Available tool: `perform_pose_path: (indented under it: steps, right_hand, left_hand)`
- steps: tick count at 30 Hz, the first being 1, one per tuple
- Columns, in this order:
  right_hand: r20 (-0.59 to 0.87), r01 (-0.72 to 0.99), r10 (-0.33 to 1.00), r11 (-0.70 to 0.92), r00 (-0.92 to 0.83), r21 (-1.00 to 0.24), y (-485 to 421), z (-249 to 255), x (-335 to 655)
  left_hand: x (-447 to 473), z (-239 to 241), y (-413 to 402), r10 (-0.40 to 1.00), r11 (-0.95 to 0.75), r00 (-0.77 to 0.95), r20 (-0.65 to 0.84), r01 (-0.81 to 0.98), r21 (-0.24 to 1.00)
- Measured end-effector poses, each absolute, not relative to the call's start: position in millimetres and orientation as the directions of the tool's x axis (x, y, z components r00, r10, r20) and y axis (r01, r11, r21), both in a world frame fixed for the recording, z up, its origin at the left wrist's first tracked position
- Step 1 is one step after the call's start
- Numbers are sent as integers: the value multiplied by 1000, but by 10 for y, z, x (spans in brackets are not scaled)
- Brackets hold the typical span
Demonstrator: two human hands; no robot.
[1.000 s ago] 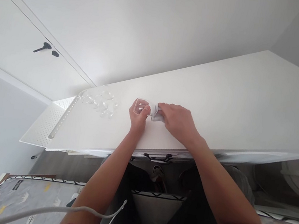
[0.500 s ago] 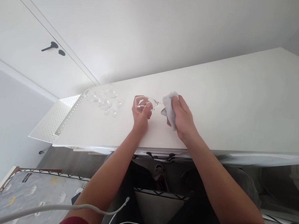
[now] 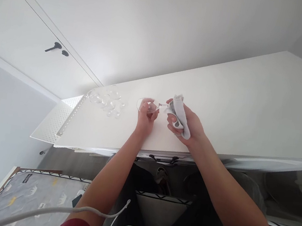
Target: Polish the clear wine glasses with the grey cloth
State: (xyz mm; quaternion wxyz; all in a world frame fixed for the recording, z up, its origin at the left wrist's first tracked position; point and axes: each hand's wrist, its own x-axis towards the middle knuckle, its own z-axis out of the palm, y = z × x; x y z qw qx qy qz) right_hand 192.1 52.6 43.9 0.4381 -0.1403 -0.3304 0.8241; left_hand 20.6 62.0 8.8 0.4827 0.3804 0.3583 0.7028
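A clear wine glass (image 3: 141,103) lies tilted on its side in the air above the white table, its bowl to the left and its stem to the right. My left hand (image 3: 147,116) is closed around the bowl. In my right hand (image 3: 192,125) is a folded light grey cloth (image 3: 180,112), which wraps the foot end of the glass and hides most of it. Fingers of my right hand show on both sides of the cloth.
Several clear glasses (image 3: 107,100) stand together at the left of the white table (image 3: 241,100). A white perforated panel (image 3: 54,124) adjoins the table's left end. A pale cable (image 3: 67,208) crosses below my left forearm, near a patterned grey mattress (image 3: 37,194).
My right hand has turned and shifted slightly right with the cloth, its fingers now showing around it. My left hand has moved a little right and changed its hold on the bowl.
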Motion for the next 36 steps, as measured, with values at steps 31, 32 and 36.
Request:
perform_pose_path:
  steps: [31, 32, 36]
  right_hand:
    - [-5, -586, 847, -371, -531, -721, 537, 362, 1860]
    - [-10, -574, 843, -375, -538, -728, 534, 364, 1850]
    - [-97, -508, 930, -279, -355, -815, 582, 315, 1869]
  left_hand:
    - [156, 111, 603, 943, -298, -271, 195, -423, 856]
    - [155, 117, 603, 939, -303, -285, 191, -425, 853]
    - [145, 128, 611, 923, -304, -343, 176, -368, 879]
